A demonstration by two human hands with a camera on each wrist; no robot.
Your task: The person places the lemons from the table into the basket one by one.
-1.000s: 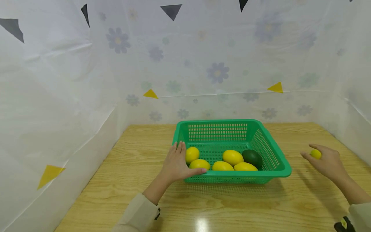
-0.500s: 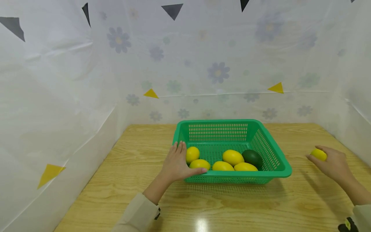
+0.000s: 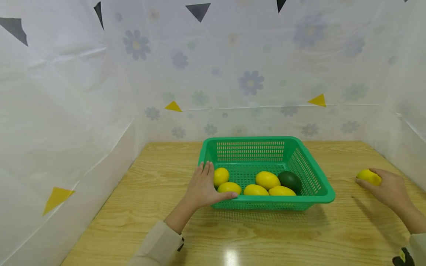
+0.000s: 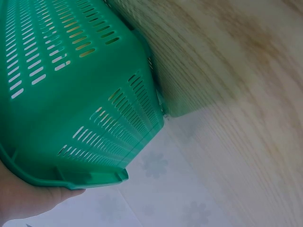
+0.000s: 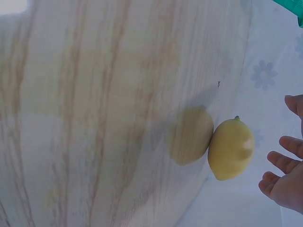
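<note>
My left hand (image 3: 200,188) rests on the near left corner of a green plastic basket (image 3: 266,198), fingers straight along the left rim and thumb lying on the front rim. The left wrist view shows that hand (image 4: 28,201) against the rim of the slotted basket (image 4: 71,109). At the far right, my right hand (image 3: 391,188) is spread loosely beside a yellow lemon (image 3: 368,177). In the right wrist view the lemon (image 5: 231,149) sits on the table, with a visible gap to the right hand's relaxed fingers (image 5: 283,163).
Several yellow lemons (image 3: 267,180) and one dark green oval fruit (image 3: 289,181) lie in the basket, mostly toward its front. The wooden table (image 3: 266,236) is shiny. White flowered sheeting (image 3: 219,85) encloses the back and sides.
My right hand has drawn a little to the right, so more of the lemon beside it shows. The left hand and the basket have stayed in place.
</note>
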